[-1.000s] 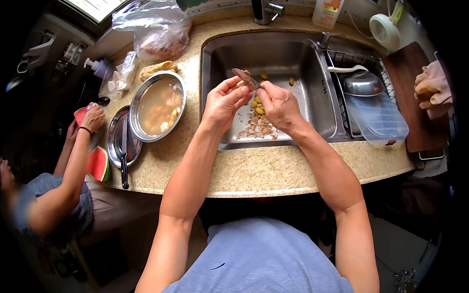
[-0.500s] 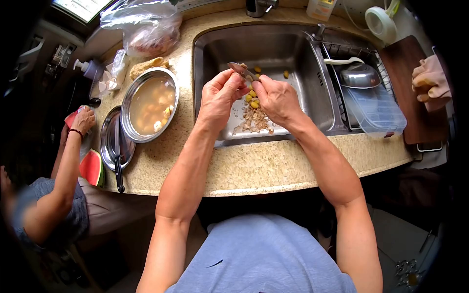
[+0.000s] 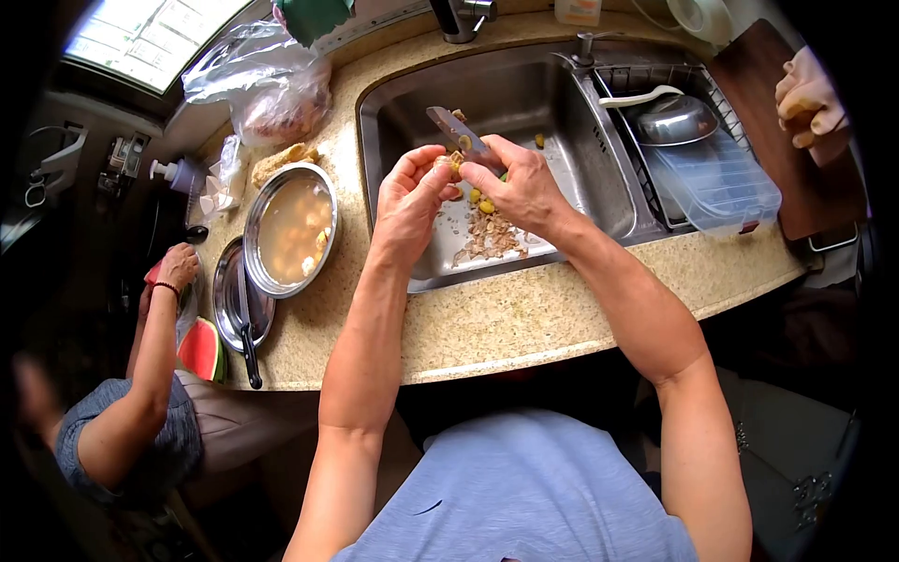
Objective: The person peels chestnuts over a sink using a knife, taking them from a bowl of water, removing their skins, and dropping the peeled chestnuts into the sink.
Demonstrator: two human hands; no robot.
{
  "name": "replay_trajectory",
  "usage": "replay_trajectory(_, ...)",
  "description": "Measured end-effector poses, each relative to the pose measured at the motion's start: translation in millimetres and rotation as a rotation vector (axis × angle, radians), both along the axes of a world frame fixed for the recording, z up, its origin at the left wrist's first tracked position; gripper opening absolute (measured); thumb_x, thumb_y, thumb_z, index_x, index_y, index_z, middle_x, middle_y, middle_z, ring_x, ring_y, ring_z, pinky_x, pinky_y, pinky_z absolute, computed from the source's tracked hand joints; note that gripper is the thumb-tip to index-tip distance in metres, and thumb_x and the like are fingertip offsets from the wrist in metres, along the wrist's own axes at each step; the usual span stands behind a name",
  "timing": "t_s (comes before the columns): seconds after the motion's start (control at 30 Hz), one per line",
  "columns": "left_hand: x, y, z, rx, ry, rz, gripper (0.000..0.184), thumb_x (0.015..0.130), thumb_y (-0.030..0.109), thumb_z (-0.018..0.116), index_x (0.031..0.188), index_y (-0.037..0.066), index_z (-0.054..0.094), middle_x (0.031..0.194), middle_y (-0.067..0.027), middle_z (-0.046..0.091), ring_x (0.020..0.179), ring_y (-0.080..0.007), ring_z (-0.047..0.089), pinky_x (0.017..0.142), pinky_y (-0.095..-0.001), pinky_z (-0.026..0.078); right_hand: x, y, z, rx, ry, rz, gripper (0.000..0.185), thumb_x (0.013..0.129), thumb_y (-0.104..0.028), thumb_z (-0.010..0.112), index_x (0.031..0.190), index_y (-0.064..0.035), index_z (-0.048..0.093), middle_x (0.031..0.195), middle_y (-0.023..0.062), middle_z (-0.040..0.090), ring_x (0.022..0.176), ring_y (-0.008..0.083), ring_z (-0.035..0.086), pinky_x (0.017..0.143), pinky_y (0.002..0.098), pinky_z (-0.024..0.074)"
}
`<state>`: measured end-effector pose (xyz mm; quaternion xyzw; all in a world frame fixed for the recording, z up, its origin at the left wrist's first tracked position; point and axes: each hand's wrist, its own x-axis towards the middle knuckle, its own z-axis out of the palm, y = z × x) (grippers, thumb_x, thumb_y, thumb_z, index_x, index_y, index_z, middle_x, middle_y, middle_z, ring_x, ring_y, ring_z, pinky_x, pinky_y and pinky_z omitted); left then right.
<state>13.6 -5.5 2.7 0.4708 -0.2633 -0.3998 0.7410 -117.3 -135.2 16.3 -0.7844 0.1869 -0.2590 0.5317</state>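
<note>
Over the sink (image 3: 384, 112), my left hand (image 3: 406, 206) pinches a small yellowish-brown piece (image 3: 456, 161) whose kind I cannot make out. My right hand (image 3: 526, 187) grips a knife (image 3: 449, 128), its handle hidden in the fingers. The blade points up and left, with a yellow bit stuck on its flat side, and its lower part is close to the piece. Below my hands, brown peelings (image 3: 489, 234) and several yellow chunks (image 3: 486, 206) lie on the sink floor. Left of the sink, a steel bowl (image 3: 253, 245) holds cloudy water with pale pieces in it.
A steel plate (image 3: 225, 300) bears a black-handled knife (image 3: 248, 342). Beside a watermelon wedge (image 3: 199, 351), another person's hand (image 3: 178, 266) rests near red flesh. A plastic bag (image 3: 281, 103) lies behind the bowl. On the right stand a dish rack (image 3: 646, 159) and a brown board (image 3: 773, 122).
The knife blade has turned, now showing more of its flat side, and has shifted from the piece. The head view has tilted slightly. The other person's hand stays by the watermelon.
</note>
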Motion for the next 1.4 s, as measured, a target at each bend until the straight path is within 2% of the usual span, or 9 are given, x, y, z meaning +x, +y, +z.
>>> replay_trajectory(0.13, -3, -1, -1, 0.027, -0.022, -0.056, 0.028, 0.098, 0.011, 0.064, 0.125, 0.003, 0.061, 0.113, -0.0042, 0.069, 0.103, -0.0144, 0.066, 0.084, -0.0257, 0.055, 3, -4, -8, 0.137, -0.117, 0.015, 0.021, 0.094, -0.022, 0.068, 0.099, -0.0014, 0.068, 0.08, 0.0059, 0.07, 0.071, 0.0105, 0.059, 0.068, 0.0305, 0.0507)
replay_trajectory(0.3, -5, -2, 1, 0.027, 0.068, -0.079, 0.028, 0.098, 0.01, 0.064, 0.125, 0.004, 0.062, 0.115, -0.0074, 0.07, 0.102, -0.0176, 0.068, 0.079, -0.0254, 0.054, 3, -5, -7, 0.172, -0.13, 0.008, 0.02, 0.095, -0.02, 0.066, 0.096, 0.0002, 0.068, 0.079, 0.0063, 0.07, 0.071, 0.0109, 0.06, 0.067, 0.0304, 0.0502)
replay_trajectory(0.53, -1, 0, 6, 0.015, 0.09, -0.076, 0.031, 0.1, 0.012, 0.061, 0.13, 0.004, 0.058, 0.117, -0.0107, 0.069, 0.1, -0.0163, 0.068, 0.079, -0.0244, 0.053, 4, -17, -12, 0.121, -0.099, -0.17, 0.018, 0.094, -0.018, 0.065, 0.096, -0.0004, 0.066, 0.076, 0.0077, 0.07, 0.066, 0.0145, 0.063, 0.066, 0.0321, 0.0507)
replay_trajectory(0.73, 5, 1, 2, -0.029, 0.159, -0.016, 0.031, 0.102, 0.012, 0.058, 0.131, 0.003, 0.056, 0.117, -0.013, 0.068, 0.095, -0.0154, 0.068, 0.078, -0.0243, 0.054, 1, -11, -10, -0.216, 0.065, -0.099, 0.019, 0.093, -0.017, 0.064, 0.107, -0.0046, 0.066, 0.079, 0.0126, 0.071, 0.074, 0.0246, 0.071, 0.066, 0.0367, 0.0519)
replay_trajectory(0.8, 7, 1, 2, -0.073, 0.226, -0.061, 0.03, 0.102, 0.011, 0.057, 0.131, 0.002, 0.057, 0.115, -0.0133, 0.069, 0.092, -0.0152, 0.068, 0.074, -0.0231, 0.055, 1, -9, -8, -0.214, 0.061, -0.066, 0.02, 0.091, -0.015, 0.067, 0.108, -0.004, 0.067, 0.082, 0.0127, 0.071, 0.073, 0.0236, 0.069, 0.067, 0.0358, 0.0521)
replay_trajectory(0.9, 5, 2, 5, 0.017, 0.221, -0.076, 0.031, 0.102, 0.011, 0.057, 0.131, 0.0, 0.058, 0.112, -0.012, 0.069, 0.09, -0.0156, 0.068, 0.07, -0.0217, 0.055, 4, -3, -6, -0.124, -0.275, 0.026, 0.016, 0.089, -0.01, 0.071, 0.101, -0.0007, 0.068, 0.086, 0.0122, 0.068, 0.074, 0.0214, 0.066, 0.068, 0.0339, 0.052)
replay_trajectory(1.13, -1, 4, 11, 0.076, 0.128, -0.148, 0.032, 0.102, 0.014, 0.058, 0.131, -0.001, 0.059, 0.111, -0.0108, 0.069, 0.092, -0.0175, 0.068, 0.071, -0.0227, 0.056, -1, -9, -2, -0.179, -0.182, 0.023, 0.016, 0.087, -0.01, 0.073, 0.097, 0.0008, 0.067, 0.082, 0.0116, 0.066, 0.073, 0.0224, 0.065, 0.068, 0.0331, 0.0515)
replay_trajectory(1.33, 4, -1, 4, -0.036, 0.262, 0.021, 0.034, 0.1, 0.025, 0.063, 0.127, 0.003, 0.06, 0.11, -0.0113, 0.071, 0.093, -0.0193, 0.071, 0.072, -0.0252, 0.056, -1, -1, 5, -0.167, -0.051, -0.045, 0.02, 0.096, -0.023, 0.062, 0.096, -0.0043, 0.065, 0.076, 0.0145, 0.066, 0.073, 0.0325, 0.067, 0.064, 0.041, 0.0507)
replay_trajectory(1.4, 4, -1, 2, -0.055, 0.264, 0.031, 0.033, 0.1, 0.025, 0.063, 0.125, 0.004, 0.062, 0.108, -0.0107, 0.071, 0.092, -0.0179, 0.07, 0.072, -0.0251, 0.055, -1, -2, -2, -0.35, 0.008, -0.014, 0.025, 0.1, -0.029, 0.055, 0.09, -0.0069, 0.062, 0.077, 0.0151, 0.066, 0.074, 0.0367, 0.066, 0.064, 0.0462, 0.0499)
